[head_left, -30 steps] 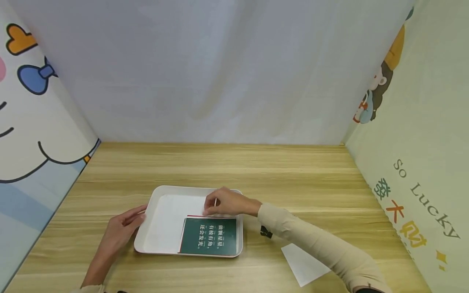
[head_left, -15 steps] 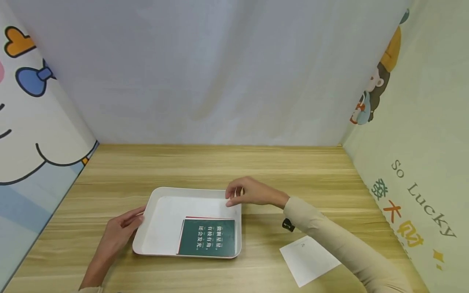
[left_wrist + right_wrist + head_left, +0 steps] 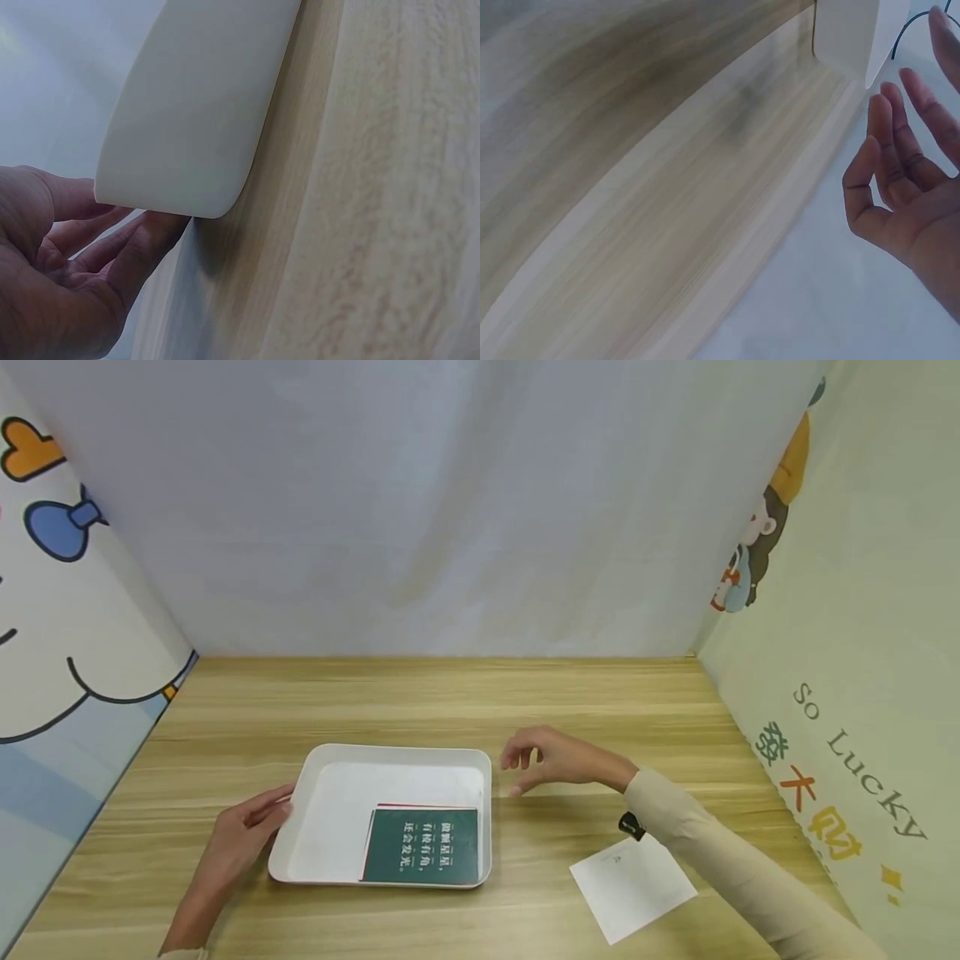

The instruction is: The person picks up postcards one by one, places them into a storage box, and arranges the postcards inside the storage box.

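Note:
A white tray point(image 3: 322, 818) lies on the wooden table, left of the middle in the head view. Inside its near right part is a dark green card point(image 3: 423, 847) with white characters; a red edge shows from underneath. My left hand point(image 3: 243, 831) holds the tray's left side. In the left wrist view, fingers and thumb meet the tray's end wall point(image 3: 180, 120). To the right of the tray my right hand point(image 3: 551, 758) hovers, its fingers loosely bent and holding nothing. The right wrist view shows this hand point(image 3: 915, 172) apart from the tray's corner point(image 3: 844, 34).
A white square sheet of paper point(image 3: 633, 887) with a small mark lies on the table point(image 3: 450, 693) at the near right, below the right sleeve point(image 3: 720, 852). A pale curtain point(image 3: 450, 510) closes the back, and printed panels stand on both sides.
My right hand has moved right, from above the card to beyond the tray's right rim, uncovering more of the white sheet. My left hand stays at the tray's left side.

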Motion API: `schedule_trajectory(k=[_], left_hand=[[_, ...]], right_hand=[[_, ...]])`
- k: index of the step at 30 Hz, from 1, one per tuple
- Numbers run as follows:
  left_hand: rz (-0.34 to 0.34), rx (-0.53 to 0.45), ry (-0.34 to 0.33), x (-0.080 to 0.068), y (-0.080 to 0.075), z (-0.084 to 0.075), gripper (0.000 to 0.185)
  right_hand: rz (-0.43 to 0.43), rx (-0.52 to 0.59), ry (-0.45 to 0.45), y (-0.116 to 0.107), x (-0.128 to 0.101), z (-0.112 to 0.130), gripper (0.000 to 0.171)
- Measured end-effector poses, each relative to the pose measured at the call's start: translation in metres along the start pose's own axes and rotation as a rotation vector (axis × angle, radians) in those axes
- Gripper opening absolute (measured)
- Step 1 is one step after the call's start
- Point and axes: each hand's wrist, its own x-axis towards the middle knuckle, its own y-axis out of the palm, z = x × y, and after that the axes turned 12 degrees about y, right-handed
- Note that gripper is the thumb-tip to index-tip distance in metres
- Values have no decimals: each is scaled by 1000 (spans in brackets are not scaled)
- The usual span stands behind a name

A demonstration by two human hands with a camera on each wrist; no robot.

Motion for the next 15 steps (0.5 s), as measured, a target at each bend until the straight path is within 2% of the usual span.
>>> schedule_trajectory(k=[9, 15], left_hand=[[-6, -7, 7, -1, 0, 1, 48], [-3, -8, 3, -1, 1, 0, 48]], right_hand=[[-8, -16, 58, -2, -26, -13, 40], [33, -39, 94, 1, -45, -23, 47]])
